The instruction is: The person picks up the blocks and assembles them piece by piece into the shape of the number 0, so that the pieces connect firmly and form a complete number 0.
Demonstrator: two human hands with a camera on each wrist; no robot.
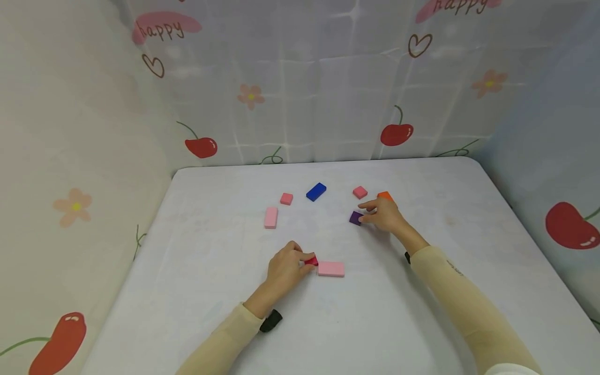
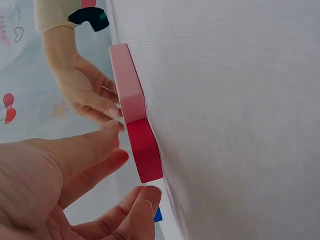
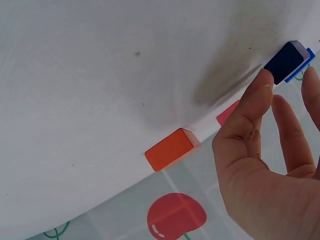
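Fingertips of my left hand (image 1: 283, 268) are spread close around a small red block (image 2: 145, 150). That red block sits end to end with a longer pink block (image 1: 330, 269) on the white table. In the left wrist view, the thumb lies at the block's upper edge and other fingers stand just past its far end. Farther out, my right hand (image 1: 385, 214) reaches to a dark purple block (image 1: 355, 218). Its thumb tip overlaps the block's edge in the right wrist view, while the other fingers stay apart from it.
An orange block (image 3: 172, 150) lies just beyond the right hand. Across the back are a blue block (image 1: 316, 191) and two small pink blocks, one at the left (image 1: 286, 199) and one at the right (image 1: 360, 192). Another long pink block (image 1: 271, 217) lies left of centre.
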